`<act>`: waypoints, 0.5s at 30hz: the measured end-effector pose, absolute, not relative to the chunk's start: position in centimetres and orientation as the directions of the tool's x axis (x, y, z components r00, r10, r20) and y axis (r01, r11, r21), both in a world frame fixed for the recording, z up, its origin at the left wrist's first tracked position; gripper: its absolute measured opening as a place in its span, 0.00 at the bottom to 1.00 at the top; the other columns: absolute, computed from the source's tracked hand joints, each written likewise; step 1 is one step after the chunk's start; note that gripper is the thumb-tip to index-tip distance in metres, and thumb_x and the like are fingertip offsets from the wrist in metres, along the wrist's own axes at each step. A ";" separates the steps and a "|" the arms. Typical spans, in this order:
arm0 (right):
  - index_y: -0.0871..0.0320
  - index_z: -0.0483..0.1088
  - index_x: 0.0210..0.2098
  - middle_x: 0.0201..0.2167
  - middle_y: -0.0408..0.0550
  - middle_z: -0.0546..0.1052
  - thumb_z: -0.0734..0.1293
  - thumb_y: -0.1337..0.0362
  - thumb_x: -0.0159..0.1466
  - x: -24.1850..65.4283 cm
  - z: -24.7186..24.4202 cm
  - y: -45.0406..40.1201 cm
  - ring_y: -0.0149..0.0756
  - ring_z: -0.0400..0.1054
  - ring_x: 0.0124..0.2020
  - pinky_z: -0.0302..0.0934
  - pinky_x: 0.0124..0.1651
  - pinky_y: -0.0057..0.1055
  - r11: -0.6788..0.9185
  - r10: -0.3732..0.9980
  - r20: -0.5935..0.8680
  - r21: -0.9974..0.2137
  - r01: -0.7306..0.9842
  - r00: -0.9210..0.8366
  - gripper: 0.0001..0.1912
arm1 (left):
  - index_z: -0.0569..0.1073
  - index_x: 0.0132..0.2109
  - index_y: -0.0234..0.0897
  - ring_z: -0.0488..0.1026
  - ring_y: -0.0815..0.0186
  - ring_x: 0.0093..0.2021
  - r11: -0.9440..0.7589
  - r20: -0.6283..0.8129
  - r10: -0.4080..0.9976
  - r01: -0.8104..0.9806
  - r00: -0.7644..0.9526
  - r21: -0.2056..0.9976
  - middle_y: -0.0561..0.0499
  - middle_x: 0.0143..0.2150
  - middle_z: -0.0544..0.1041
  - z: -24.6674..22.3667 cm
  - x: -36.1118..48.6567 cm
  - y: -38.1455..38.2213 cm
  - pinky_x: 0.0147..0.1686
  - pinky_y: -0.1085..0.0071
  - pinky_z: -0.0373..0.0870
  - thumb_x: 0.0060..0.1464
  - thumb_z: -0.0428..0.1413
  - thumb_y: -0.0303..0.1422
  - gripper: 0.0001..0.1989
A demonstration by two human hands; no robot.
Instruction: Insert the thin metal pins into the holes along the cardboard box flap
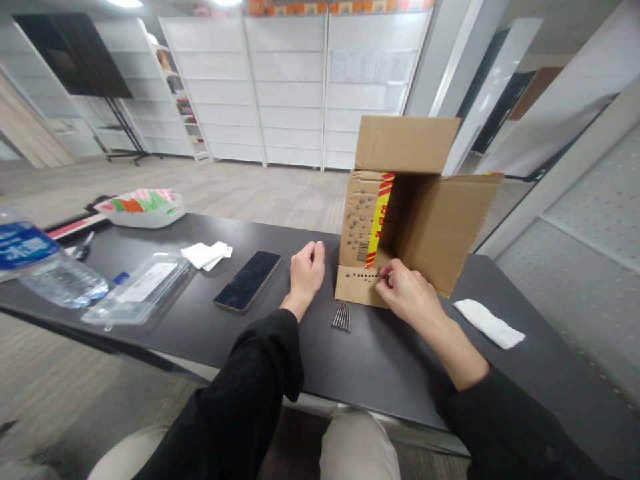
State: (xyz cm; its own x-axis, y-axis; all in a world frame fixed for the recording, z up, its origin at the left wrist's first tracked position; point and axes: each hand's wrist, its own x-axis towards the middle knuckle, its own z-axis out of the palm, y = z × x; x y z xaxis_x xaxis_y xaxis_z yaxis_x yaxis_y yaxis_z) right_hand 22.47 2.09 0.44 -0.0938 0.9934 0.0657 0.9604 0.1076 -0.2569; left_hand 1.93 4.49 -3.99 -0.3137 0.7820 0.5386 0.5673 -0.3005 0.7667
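Observation:
An open cardboard box (423, 220) lies on its side, its mouth facing me. The lower flap (357, 291) has rows of small punched holes and one metal head near its left end. My right hand (407, 290) is closed in a pinch at the right end of those holes; its fingertips hide what they hold, if anything. My left hand (307, 272) is curled closed with the thumb up, left of the box and apart from it. Whatever it may hold is hidden. Several nails (341, 317) lie side by side on the table just below the flap.
On the dark table (320, 360) are a phone (249, 281), crumpled tissue (206, 255), a clear plastic case (143, 290), a water bottle (47, 260) and a white basket (145, 212). A folded white tissue (489, 323) lies at the right. The box's left panel (361, 213) bears several metal heads.

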 end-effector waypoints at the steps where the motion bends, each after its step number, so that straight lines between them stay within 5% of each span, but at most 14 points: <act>1: 0.54 0.67 0.43 0.36 0.51 0.78 0.60 0.62 0.61 22.5 0.4 2.1 0.46 0.73 0.37 0.53 0.32 0.32 0.108 0.993 0.069 -0.258 0.960 -0.094 0.11 | 0.63 0.24 0.39 0.61 0.69 0.24 -0.300 0.538 0.782 0.567 -0.314 0.767 0.55 0.21 0.63 -4.0 1.9 4.5 0.30 0.71 0.57 0.64 0.43 0.44 0.22; 15: 0.54 0.65 0.41 0.33 0.49 0.77 0.60 0.62 0.61 22.5 0.2 2.0 0.43 0.71 0.34 0.48 0.30 0.31 0.116 0.991 0.099 -0.269 0.956 -0.093 0.09 | 0.62 0.24 0.38 0.61 0.69 0.25 -0.297 0.535 0.786 0.570 -0.310 0.766 0.55 0.21 0.63 -4.2 1.9 4.6 0.30 0.71 0.55 0.64 0.43 0.44 0.22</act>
